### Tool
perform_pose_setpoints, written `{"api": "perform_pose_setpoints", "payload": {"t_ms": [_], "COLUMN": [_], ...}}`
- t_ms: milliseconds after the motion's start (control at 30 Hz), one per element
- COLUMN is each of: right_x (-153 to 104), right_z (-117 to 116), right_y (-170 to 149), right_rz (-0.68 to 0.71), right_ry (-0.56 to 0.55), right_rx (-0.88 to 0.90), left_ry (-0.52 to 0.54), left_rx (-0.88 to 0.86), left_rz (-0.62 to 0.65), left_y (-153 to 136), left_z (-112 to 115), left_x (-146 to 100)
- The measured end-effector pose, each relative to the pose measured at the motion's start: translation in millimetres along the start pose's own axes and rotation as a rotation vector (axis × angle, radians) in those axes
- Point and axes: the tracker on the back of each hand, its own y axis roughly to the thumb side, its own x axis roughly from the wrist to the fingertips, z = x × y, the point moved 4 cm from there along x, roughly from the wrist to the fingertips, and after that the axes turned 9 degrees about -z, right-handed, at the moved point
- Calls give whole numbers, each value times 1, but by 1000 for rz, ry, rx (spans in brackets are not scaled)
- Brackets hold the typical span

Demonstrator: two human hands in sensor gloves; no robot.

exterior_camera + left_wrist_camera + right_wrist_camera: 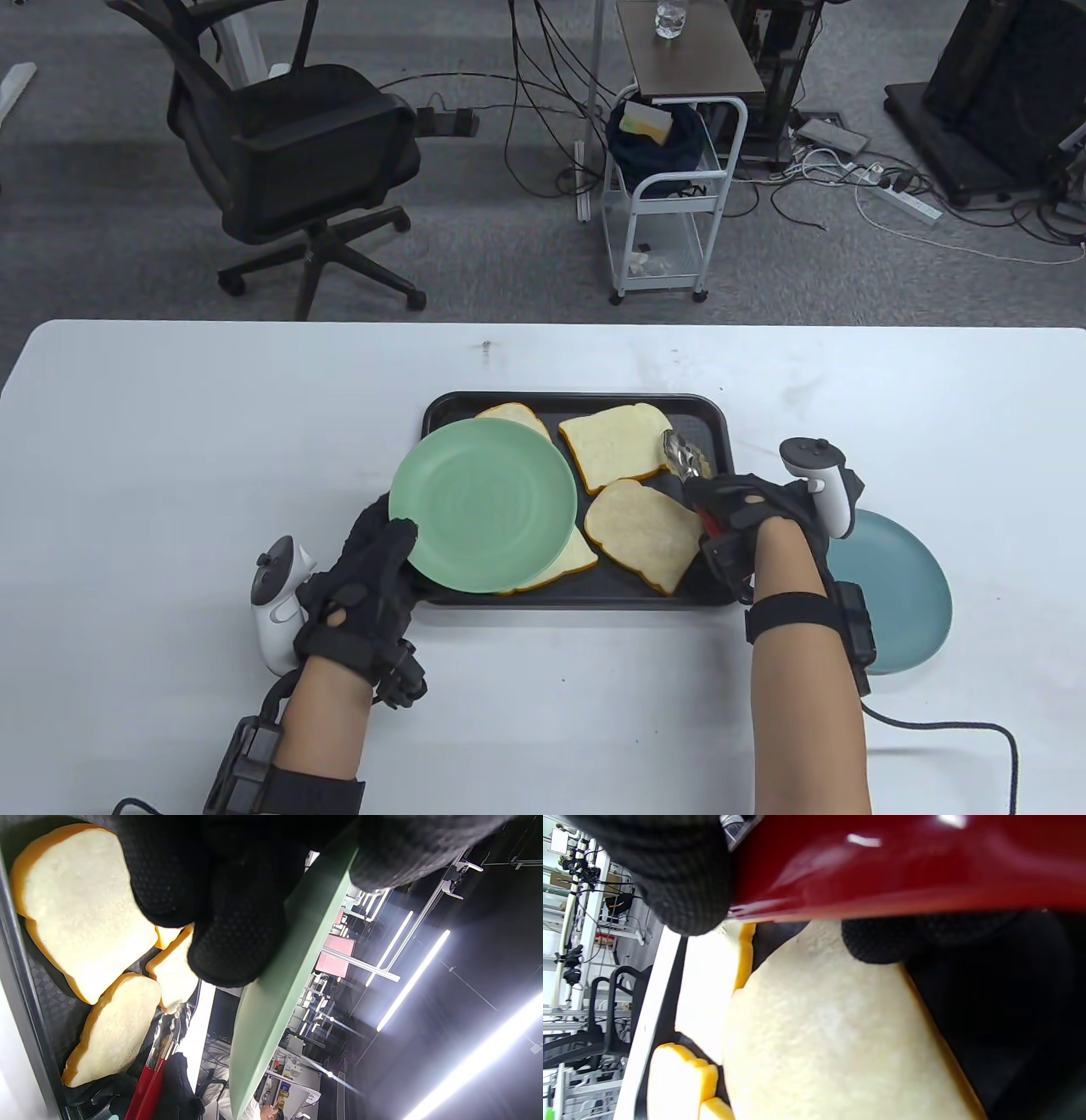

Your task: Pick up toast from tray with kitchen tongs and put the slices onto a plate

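A black tray (719, 424) holds several toast slices: one at the back right (612, 443), one at the front right (642, 531), and two partly hidden under a green plate (484, 516). My left hand (373, 560) grips the green plate's near-left rim and holds it over the tray's left half. In the left wrist view the green plate (271, 1001) is seen edge-on above the toast (80, 916). My right hand (738, 518) grips red-handled metal tongs (685, 458), tips over the tray's right side. The red handle (903, 866) fills the right wrist view above a toast slice (823, 1039).
A blue plate (899, 586) lies on the white table (212, 441) right of the tray, partly under my right wrist. Beyond the table stand a black office chair (288, 161), a white cart (679, 187) and floor cables.
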Motion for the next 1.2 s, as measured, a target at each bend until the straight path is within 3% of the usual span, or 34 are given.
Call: {"api": "perform_pose_setpoints", "payload": {"t_ms": [267,367,767,933,1000,1100,1200], "right_x": [-7,-22,-130,-180,-203,-217,-208], "right_z": [0,2,13,16,15,7,-15], "right_y": [3,8,55,68,70,68,57], "right_rz": [13,86,431,615,714,809,800], "right_ry": [-91,-121,-304,-242,-163,-24,163], "right_rx": [-26,-11,-80,13,95,179,208], "left_ry": [2,7,39,60,68,74,70], "left_rx": [-18,-24,-32,-40,-42,-41,-39], "left_rz": [-4,-7,-33,-43,-47,-49,-49], "left_y": [-1,-1,-9,-12,-13,-13,-13], "left_z": [-1,-3,-13,-19,-21,-23,-21], "left_x": [-1,0,3,4,5,5,5]}}
